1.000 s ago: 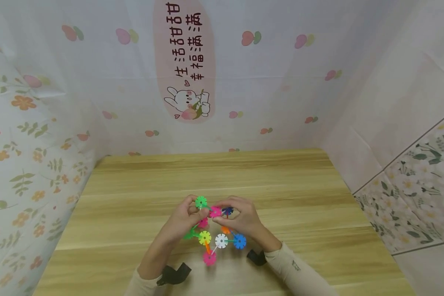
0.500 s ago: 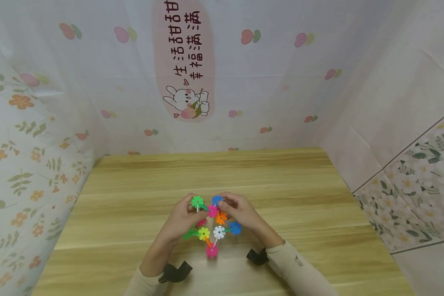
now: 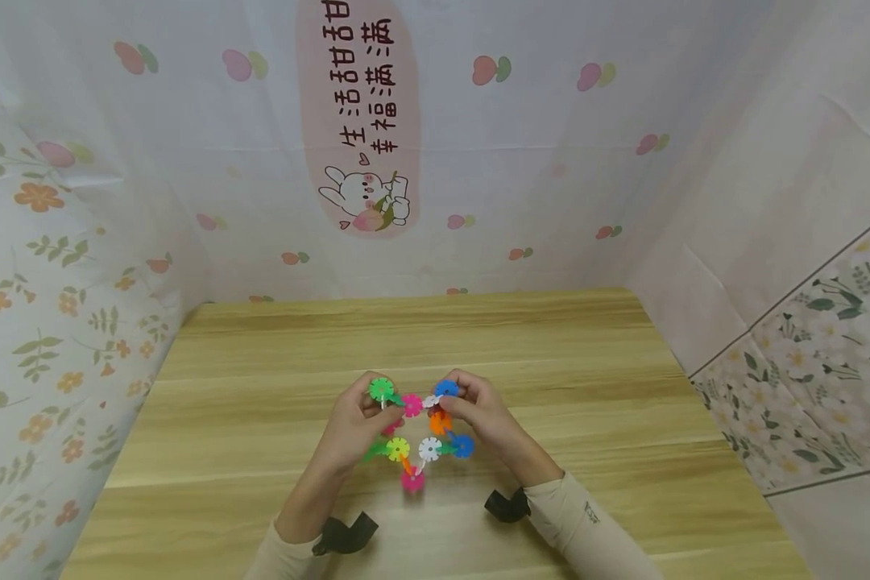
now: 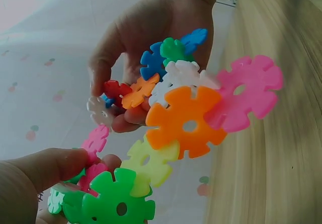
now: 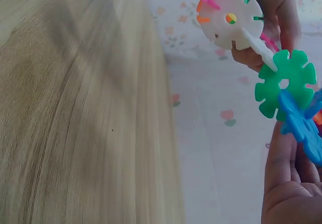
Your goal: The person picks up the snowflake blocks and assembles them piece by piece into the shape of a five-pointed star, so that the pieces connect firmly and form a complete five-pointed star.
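Observation:
Between both hands hangs a chain of slotted plastic snowflake discs, joined edge to edge in a ring shape. My left hand (image 3: 354, 423) pinches its upper left part, by a green disc (image 3: 381, 389) and a pink disc (image 3: 412, 405). My right hand (image 3: 484, 411) grips the upper right part, around a blue disc (image 3: 446, 389), a small white disc (image 4: 100, 111) and an orange disc (image 3: 441, 421). The white disc's edge lies close to the pink disc; I cannot tell whether they join. Lower hang a yellow disc (image 3: 397, 449), a larger-looking white disc (image 3: 430, 449) and a pink bottom disc (image 3: 412, 478).
The wood-grain table (image 3: 275, 354) lies beneath the hands. A patterned cloth (image 3: 544, 177) rises behind it and at both sides. Black wrist-mount pieces (image 3: 346, 534) stick out beside the sleeves.
Both hands have risen slightly with the chain. The right hand first turned its end in toward the left hand, then drew a little right, so the small white disc shows beside the pink one.

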Available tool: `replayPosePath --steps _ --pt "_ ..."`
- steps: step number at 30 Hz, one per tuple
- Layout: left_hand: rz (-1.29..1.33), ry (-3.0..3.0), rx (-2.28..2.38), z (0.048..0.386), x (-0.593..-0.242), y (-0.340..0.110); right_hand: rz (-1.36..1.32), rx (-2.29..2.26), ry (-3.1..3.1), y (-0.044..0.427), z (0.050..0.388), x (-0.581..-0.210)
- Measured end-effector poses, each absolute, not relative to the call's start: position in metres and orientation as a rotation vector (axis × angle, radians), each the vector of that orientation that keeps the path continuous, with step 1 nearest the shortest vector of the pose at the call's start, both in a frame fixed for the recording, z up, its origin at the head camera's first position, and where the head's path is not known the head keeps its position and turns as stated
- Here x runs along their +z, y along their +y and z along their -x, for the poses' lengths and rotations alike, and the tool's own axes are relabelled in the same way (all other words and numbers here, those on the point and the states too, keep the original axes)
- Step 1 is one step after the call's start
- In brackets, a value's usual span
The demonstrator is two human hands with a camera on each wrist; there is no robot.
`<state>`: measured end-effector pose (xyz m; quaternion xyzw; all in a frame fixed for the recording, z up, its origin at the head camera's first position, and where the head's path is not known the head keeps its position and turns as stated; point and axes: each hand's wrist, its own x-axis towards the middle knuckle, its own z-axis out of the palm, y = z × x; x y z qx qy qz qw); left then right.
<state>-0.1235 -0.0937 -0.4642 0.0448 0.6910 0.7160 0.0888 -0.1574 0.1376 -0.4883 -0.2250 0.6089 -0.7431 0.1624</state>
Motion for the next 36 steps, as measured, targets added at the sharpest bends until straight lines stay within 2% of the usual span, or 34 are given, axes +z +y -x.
replayPosePath --steps 26,36 --pt "-0.243 2.185 2.052 0.124 -0.456 -0.087 0.681 -2.224 1.556 0.138 0.157 -0.489" --pt "-0.252 2.124 2.003 0.13 -0.463 -0.094 0.745 -1.97 1.889 0.148 0.163 -0.491"
